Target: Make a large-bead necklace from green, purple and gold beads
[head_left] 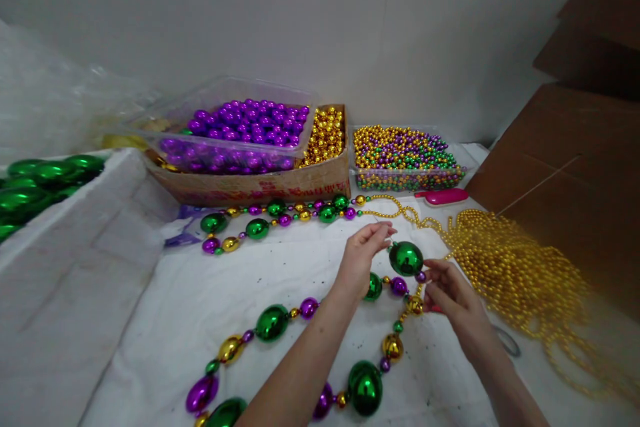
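Grip of the left hand: fingertips pinched together at the thin end of the bead strand, just above a large green bead. Grip of the right hand: fingers part-bent beside a small purple bead and a gold bead; whether they close on the strand cannot be told. The strand's end is raised between the hands; the remainder curves over the cloth-covered counter toward the near edge. The big beads are probably light and hollow, smooth enough to roll or slip, and liable to dent; the strand should bend freely. Best hold: the small beads or the gaps between large ones. Beyond: a second strand, then a tub of purple balls and a tub of mixed small beads. Right: heaped gold chains.
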